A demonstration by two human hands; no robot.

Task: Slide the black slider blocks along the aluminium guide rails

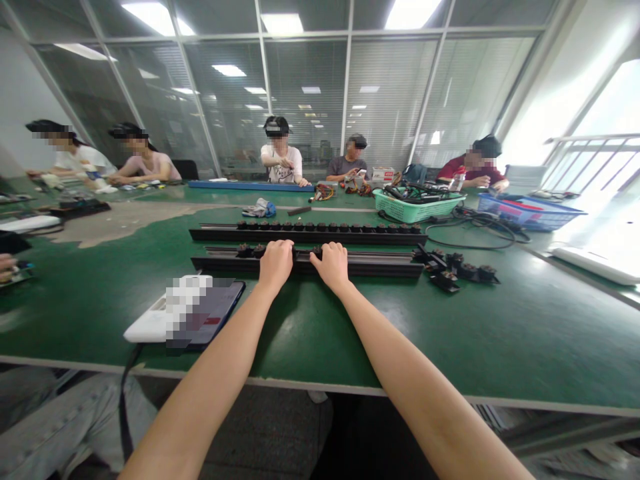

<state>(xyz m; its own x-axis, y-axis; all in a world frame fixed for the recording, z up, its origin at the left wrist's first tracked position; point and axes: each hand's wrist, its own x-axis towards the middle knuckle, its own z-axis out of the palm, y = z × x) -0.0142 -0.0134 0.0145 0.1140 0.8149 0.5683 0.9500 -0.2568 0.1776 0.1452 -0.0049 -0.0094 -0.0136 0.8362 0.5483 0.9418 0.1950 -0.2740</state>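
A long black rail [370, 265] lies crosswise on the green table before me. A few small round-topped black parts [245, 251] sit in its channel left of my hands. My left hand [277, 265] is closed over the rail's middle, its fingers curled around a small black part mostly hidden by them. Just to its right, my right hand [334, 265] grips another small black part [317, 253] in the same channel, thumb toward the left hand. Behind lies a second black rail [310, 236] with a row of several such parts. Several loose black parts [453, 270] lie off the near rail's right end.
A phone [215, 313] and a white device [163, 313] lie left of my forearms. Beyond the rails are a grey-blue cloth bundle [260, 208], a green basket [417, 207] of cables and a blue basket [530, 212]. Several people sit across the table.
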